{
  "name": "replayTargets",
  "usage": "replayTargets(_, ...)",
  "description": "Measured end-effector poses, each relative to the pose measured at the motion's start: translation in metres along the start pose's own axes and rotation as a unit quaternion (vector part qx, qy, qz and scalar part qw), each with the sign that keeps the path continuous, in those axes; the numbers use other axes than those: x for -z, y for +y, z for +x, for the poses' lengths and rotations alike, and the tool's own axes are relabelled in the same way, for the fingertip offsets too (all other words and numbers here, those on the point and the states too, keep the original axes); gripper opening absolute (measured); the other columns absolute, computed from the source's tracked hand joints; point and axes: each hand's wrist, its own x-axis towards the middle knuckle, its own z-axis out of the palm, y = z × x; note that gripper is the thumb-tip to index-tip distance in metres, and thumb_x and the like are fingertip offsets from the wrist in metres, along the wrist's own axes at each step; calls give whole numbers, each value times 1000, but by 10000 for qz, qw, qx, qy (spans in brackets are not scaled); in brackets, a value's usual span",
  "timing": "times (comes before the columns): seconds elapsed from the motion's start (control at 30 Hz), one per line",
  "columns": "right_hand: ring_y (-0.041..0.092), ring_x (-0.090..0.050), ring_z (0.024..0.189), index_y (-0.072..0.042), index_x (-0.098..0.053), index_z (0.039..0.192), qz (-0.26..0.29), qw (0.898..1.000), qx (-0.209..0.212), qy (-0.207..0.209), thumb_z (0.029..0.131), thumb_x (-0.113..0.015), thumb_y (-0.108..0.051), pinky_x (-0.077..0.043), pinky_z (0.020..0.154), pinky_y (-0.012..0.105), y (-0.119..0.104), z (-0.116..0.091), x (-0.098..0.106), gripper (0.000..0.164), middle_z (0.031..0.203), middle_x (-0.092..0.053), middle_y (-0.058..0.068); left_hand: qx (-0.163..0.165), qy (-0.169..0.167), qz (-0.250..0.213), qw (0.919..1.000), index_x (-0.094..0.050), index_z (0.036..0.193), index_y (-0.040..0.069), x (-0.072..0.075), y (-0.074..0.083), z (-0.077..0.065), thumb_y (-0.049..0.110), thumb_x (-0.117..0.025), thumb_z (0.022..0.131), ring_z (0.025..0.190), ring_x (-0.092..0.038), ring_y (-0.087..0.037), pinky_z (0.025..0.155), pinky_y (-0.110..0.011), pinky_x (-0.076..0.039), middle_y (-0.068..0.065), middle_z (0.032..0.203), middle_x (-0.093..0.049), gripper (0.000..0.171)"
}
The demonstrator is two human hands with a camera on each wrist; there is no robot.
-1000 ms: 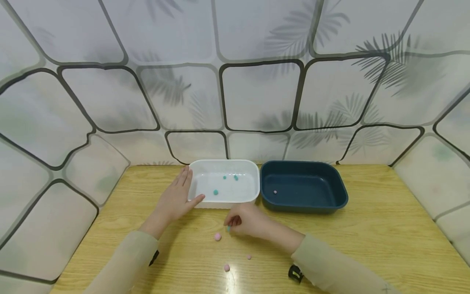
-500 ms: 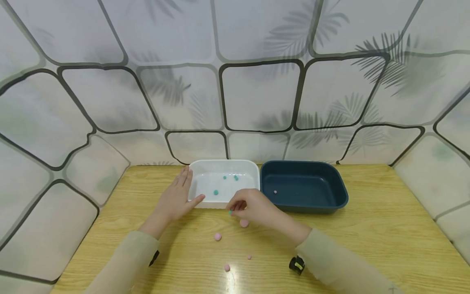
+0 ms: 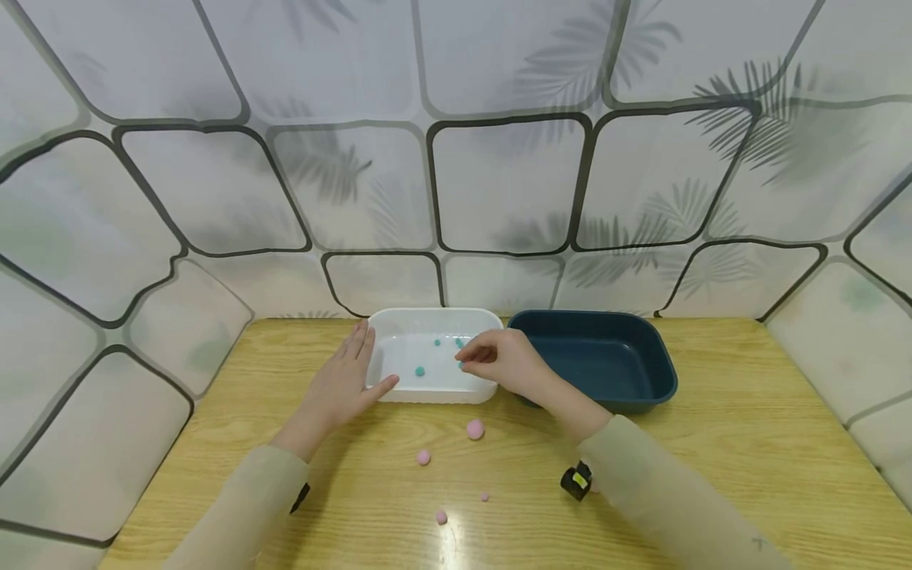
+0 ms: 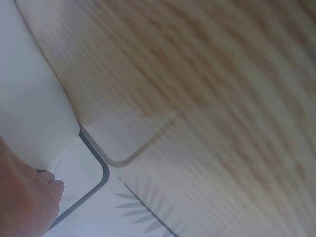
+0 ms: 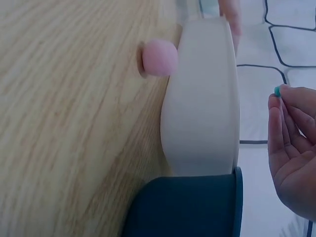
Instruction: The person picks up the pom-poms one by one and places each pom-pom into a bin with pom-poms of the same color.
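Note:
Between thumb and fingertips, my right hand (image 3: 509, 364) pinches a small teal ball (image 5: 277, 91) above the right part of the white tray (image 3: 435, 396). Several teal balls lie on the tray's floor, the largest teal ball (image 3: 419, 371) towards its front. My left hand (image 3: 340, 388) rests along the tray's left side with straight fingers, its thumb at the front rim. Pink balls lie on the table in front: a larger pink ball (image 3: 475, 429), a medium pink ball (image 3: 423, 457), a tiny pink ball (image 3: 484, 497) and another pink ball (image 3: 442, 517).
A dark blue tray (image 3: 606, 364) stands right beside the white one, its left part hidden behind my right hand and wrist. Both sit at the back of the wooden table (image 3: 748, 443), before a patterned wall (image 3: 506, 190). A black wrist camera (image 3: 576, 480) hangs below my right sleeve.
My right hand has risen from the table with the teal ball and moved forward over the white tray. The larger pink ball it covered now shows. My left hand has stayed put.

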Motion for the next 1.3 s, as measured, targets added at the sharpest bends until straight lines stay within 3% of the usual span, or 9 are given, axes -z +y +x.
replayTargets(0.27,19,-73,86,-7,-84,107,52,9991,-324,256,95,-81,-11,-60,75,27,12,14,9,14,100,-82,11,43,-57,-21,10000,-13,166,-10,0,0,1,60,-54,105,165,-13,-43,133,-55,-24,-26,177,-7,101)
replayTargets(0.53,24,-73,94,-7,-83,113,166,9966,-769,245,97,-79,-15,-58,77,28,24,26,17,18,106,-81,12,15,-29,32,10000,-15,165,-11,-1,-1,1,60,-54,104,164,-15,-44,133,-56,-25,-28,176,-9,101)
replayTargets(1.1,28,-76,99,-4,-81,114,612,9809,-1718,682,100,-76,-19,-63,86,35,37,45,18,21,109,-81,15,-15,50,-30,10000,-17,164,-12,-2,-1,0,61,-53,104,164,-16,-45,132,-56,-26,-29,175,-11,101)
replayTargets(1.3,26,-76,94,-4,-81,112,628,9753,-1884,963,99,-76,-19,-62,80,31,43,49,14,20,105,-81,15,11,-40,2,10000,-14,165,-11,-2,-1,1,60,-53,105,164,-14,-44,133,-56,-25,-28,176,-8,101)
